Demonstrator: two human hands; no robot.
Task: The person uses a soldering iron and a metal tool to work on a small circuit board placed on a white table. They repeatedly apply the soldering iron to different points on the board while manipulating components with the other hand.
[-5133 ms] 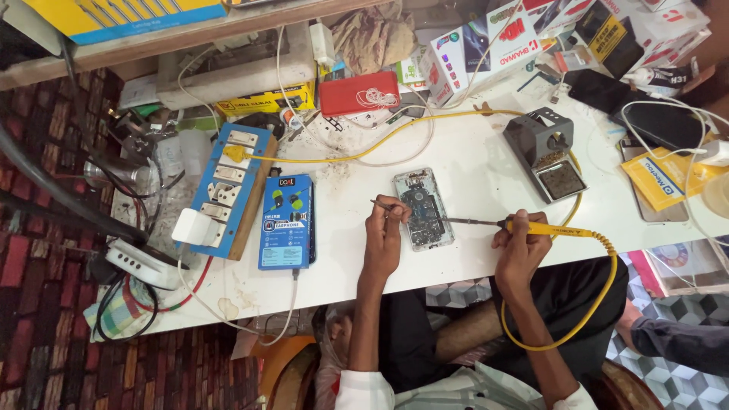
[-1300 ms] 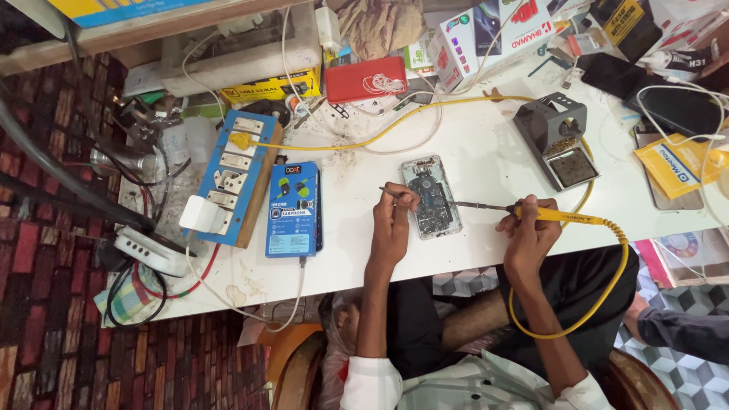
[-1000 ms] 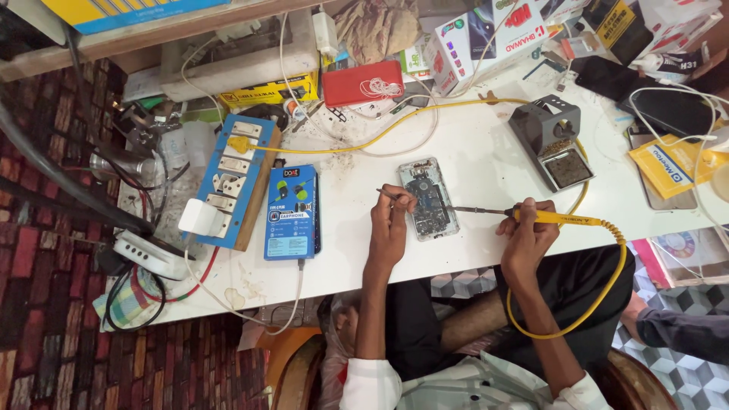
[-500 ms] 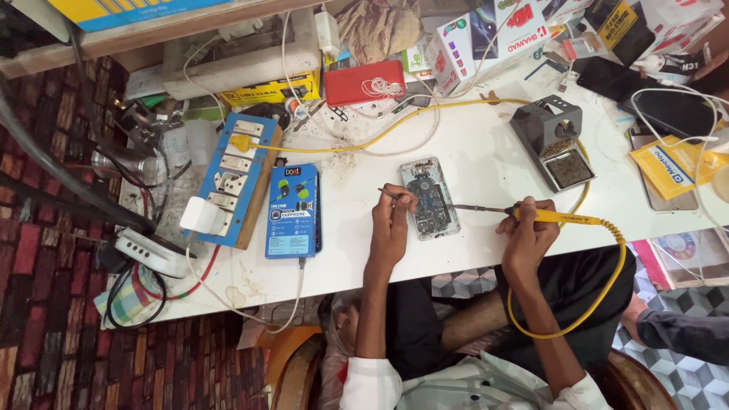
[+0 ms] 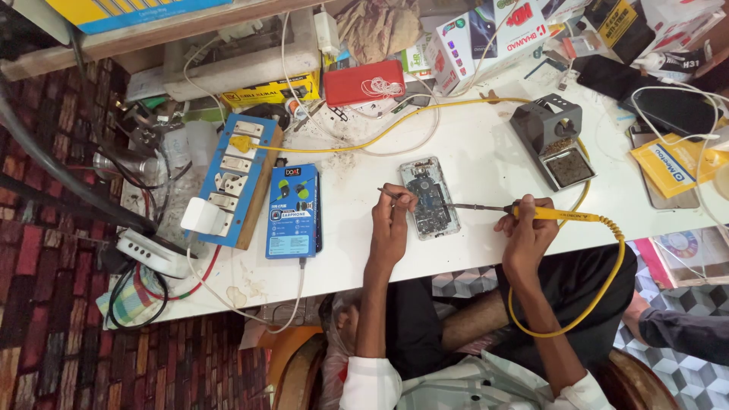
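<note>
An opened phone [image 5: 430, 197] lies on the white table [image 5: 486, 163], its circuit board showing. My left hand [image 5: 392, 222] rests at the phone's left edge and pinches thin tweezers [image 5: 389, 193] that point at the board. My right hand [image 5: 526, 228] grips a yellow-handled soldering iron [image 5: 531, 212]; its metal tip reaches left to the phone's right edge. The iron's yellow cable [image 5: 607, 292] loops down over my lap.
A grey soldering iron stand [image 5: 553, 139] sits right of the phone. A blue box [image 5: 293, 212] and a blue switch board [image 5: 234, 178] lie to the left. A red case [image 5: 364, 81], cartons and cables crowd the far edge. Another person's arm [image 5: 676, 330] shows at lower right.
The view has shifted slightly. Both hands stay at the phone, tweezers and iron tip in nearly the same place.
</note>
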